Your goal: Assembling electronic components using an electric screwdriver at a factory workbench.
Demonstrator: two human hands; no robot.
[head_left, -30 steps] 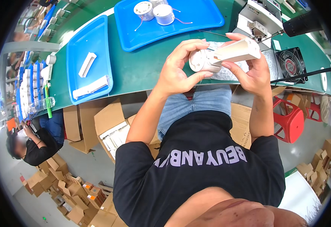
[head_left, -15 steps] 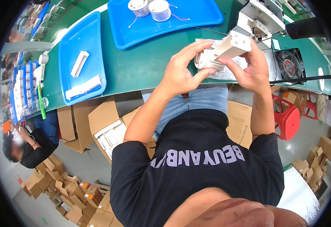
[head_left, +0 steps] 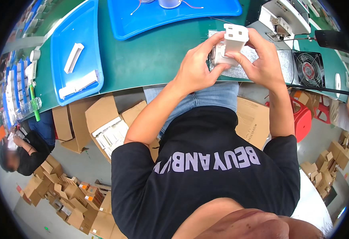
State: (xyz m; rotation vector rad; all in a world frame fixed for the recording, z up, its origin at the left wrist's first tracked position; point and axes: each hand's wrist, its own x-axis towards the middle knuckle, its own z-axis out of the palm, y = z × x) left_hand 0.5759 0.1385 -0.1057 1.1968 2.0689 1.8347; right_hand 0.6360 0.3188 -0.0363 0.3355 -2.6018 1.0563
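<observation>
Both hands raised above the green workbench [head_left: 150, 59]. The left hand [head_left: 196, 67] and the right hand [head_left: 262, 59] together grip a white plastic housing [head_left: 231, 46], fingers closed around its sides, its narrow end pointing away from the person. Left of it lies a blue tray [head_left: 59, 51] holding white strips [head_left: 74, 57]; a small fan [head_left: 308, 69] sits at right.

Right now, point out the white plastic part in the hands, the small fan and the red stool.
white plastic part [head_left: 233, 40], head view, its upper end.
small fan [head_left: 308, 70], head view, grille centre.
red stool [head_left: 302, 119], head view, seat.
</observation>
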